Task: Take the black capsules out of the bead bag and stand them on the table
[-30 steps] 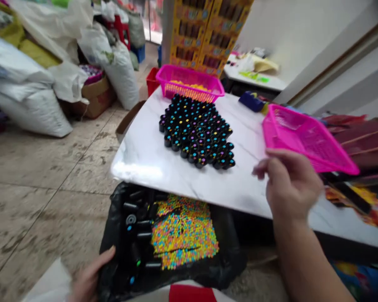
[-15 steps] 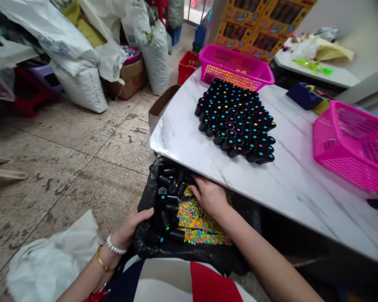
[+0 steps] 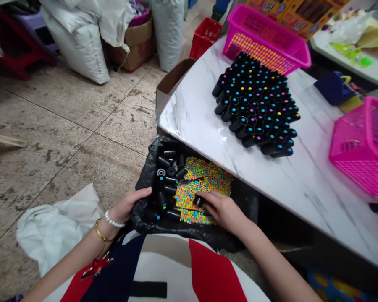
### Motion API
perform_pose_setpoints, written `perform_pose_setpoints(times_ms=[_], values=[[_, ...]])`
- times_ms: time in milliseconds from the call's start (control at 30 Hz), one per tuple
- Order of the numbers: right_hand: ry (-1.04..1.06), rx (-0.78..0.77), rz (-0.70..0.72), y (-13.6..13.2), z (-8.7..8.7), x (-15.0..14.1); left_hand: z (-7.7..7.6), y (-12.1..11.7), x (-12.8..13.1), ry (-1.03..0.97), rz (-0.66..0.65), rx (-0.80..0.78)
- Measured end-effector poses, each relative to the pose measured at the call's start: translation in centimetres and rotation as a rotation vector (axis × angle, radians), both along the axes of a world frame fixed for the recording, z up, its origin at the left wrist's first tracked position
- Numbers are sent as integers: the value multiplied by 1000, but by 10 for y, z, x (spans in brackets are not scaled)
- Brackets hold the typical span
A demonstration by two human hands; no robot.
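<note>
My left hand (image 3: pixel 132 204) grips the near-left rim of a black-lined tub (image 3: pixel 144 180), thumb over its edge. Inside the tub, several black cylinders (image 3: pixel 170 179) lie loose on the left beside a bed of small multicoloured beads (image 3: pixel 204 172). My right hand (image 3: pixel 219 209) is over the beads, its fingers closed around a small black cylinder (image 3: pixel 198 201). On the white table (image 3: pixel 195 121) many black cylinders (image 3: pixel 258 100) stand packed upright, most with a blue, purple or yellow dot on top.
Behind the standing cylinders is a pink basket (image 3: pixel 267 40) with yellow pieces. Another pink basket (image 3: pixel 359 147) stands at the right. The table edge overhangs the tub's far side. White sacks (image 3: pixel 82 46), a red crate (image 3: pixel 205 37) and a white cloth (image 3: pixel 59 230) are on the floor.
My right hand has come from above the table down into the tub, first to its far part, then nearer me, and now holds a black cylinder. My left hand stays at the rim.
</note>
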State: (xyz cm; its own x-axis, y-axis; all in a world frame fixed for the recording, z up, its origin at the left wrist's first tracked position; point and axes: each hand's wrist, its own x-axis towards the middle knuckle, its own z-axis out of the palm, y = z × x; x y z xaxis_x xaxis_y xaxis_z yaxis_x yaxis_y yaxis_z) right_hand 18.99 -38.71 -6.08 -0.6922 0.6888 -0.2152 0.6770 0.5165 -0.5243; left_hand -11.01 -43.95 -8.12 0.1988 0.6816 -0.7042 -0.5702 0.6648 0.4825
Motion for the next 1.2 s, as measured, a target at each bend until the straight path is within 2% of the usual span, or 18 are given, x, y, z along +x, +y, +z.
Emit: perform_pose_setpoints(times_ms=[133, 200, 267, 367, 433, 500, 600, 667, 733, 867, 1033, 1100, 1200], values=[[-101, 261, 54, 8, -6, -5, 6, 0, 7, -2, -18, 27], [-91, 307, 53, 9, -6, -12, 7, 1, 10, 1, -27, 32], [-52, 278, 58, 9, -8, -21, 9, 2, 13, 6, -37, 32], [49, 158, 120, 7, -11, -31, 11, 3, 14, 13, -47, 33], [151, 41, 109, 5, -10, -33, 10, 3, 14, 12, -42, 49], [260, -128, -13, 4, -8, -27, 8, 1, 11, 3, -34, 58], [456, -463, -245, 2, -3, -10, 3, -1, 7, 9, -17, 20], [581, -642, -315, 1, -2, -1, 0, -1, 4, 20, -10, -14], [640, -700, -326, 1, -2, 2, -1, -1, 3, 25, -7, -27], [579, -574, -282, 3, 7, -2, -2, 0, 5, 30, -2, -27], [556, -340, -314, 0, 46, 8, -4, -2, 4, 23, -12, -64], [604, -152, -388, 4, 61, 27, -4, -2, 3, 41, 1, -93], [625, 232, -649, 26, 70, 69, -3, 0, 2, 47, -3, -138]])
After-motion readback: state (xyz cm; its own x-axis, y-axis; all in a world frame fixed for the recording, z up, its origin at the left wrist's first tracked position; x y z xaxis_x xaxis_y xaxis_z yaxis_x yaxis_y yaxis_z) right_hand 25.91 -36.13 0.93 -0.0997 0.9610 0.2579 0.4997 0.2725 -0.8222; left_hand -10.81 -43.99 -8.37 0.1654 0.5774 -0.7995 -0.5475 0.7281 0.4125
